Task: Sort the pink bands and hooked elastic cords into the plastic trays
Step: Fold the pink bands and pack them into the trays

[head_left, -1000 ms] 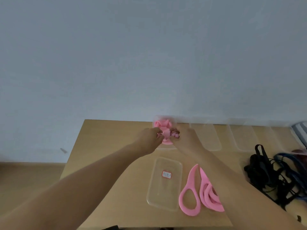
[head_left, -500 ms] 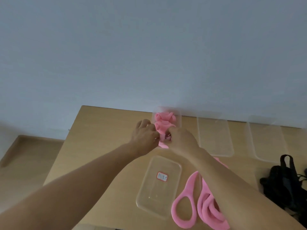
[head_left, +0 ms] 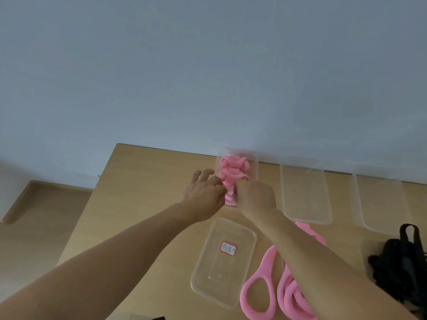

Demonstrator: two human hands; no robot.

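Observation:
A clear plastic tray (head_left: 253, 158) at the table's far edge holds folded pink bands (head_left: 233, 168). My left hand (head_left: 204, 196) and my right hand (head_left: 255, 197) meet at its near end, fingers curled and pinching the nearest pink band (head_left: 230, 199) in the tray. Loose pink bands (head_left: 258, 294) lie on the table near me, partly under my right forearm. A tangle of black hooked elastic cords (head_left: 402, 259) lies at the far right.
A clear lid with a red-edged label (head_left: 225, 262) lies in front of me. Two empty clear trays (head_left: 305, 195) (head_left: 381, 199) stand along the far edge to the right. The wooden table (head_left: 143, 192) ends at the left; a grey wall rises behind.
The view has tilted down and to the left, bringing the table closer. Both hands have lowered the pinched pink band into the near end of the tray.

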